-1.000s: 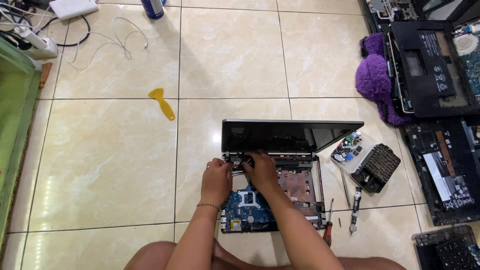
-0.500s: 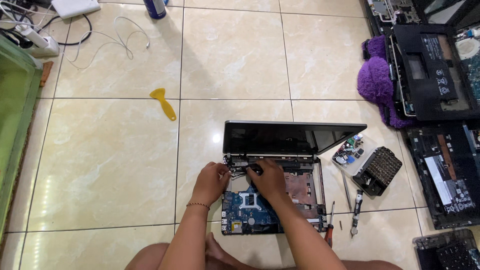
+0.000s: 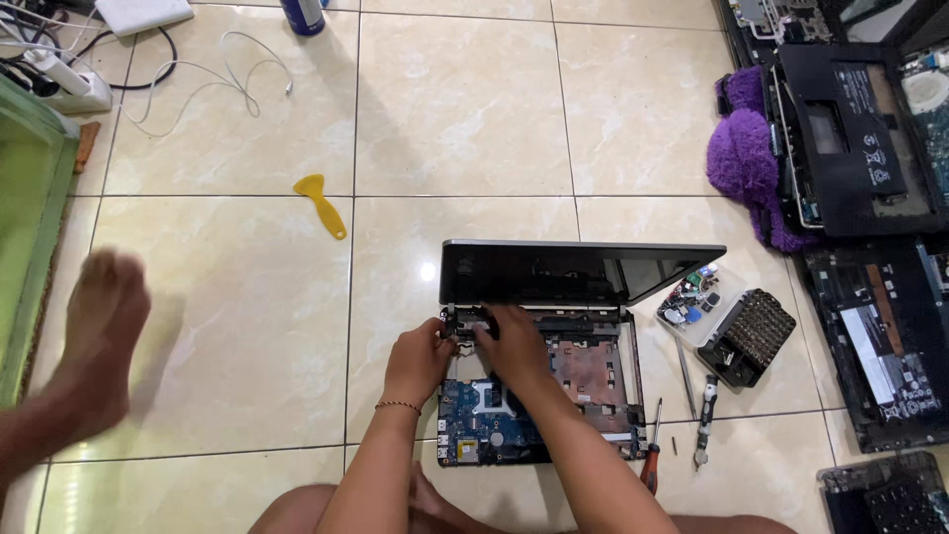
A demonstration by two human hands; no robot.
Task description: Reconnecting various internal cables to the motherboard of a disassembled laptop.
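scene: person seated on tiled floor (image 3: 237, 326), head view looking down, opened-up laptop (image 3: 539, 386) at lower centre of frame
laptop: base stripped, blue circuit board (image 3: 489, 425) bare in lower left part, copper-coloured plate (image 3: 593, 371) to its right; dark screen lid (image 3: 573, 272) stands up at the far edge
left hand (image 3: 417, 361): at left hinge corner of the base, fingers curled on a small part there; grip narrow, what it pinches too small to tell
right hand (image 3: 512, 346): just beside left hand, laid over the hinge strip under the lid, fingers bent down onto it; cannot tell if it holds anything
foot (image 3: 99, 336): bare, blurred, left edge of frame, well apart from laptop
right of laptop: clear parts tray (image 3: 689, 305), black bit holder (image 3: 751, 336) touching it, red-handled screwdriver (image 3: 649, 463), black-and-silver driver (image 3: 704, 420) beside it
upper centre-left: yellow plastic scraper (image 3: 320, 203) lying on floor
right edge: purple plush thing (image 3: 741, 163), other opened laptops (image 3: 870, 168) stacked beside it
upper left: white cable (image 3: 213, 74), power strip (image 3: 74, 89), green mat (image 3: 30, 227) along left edge
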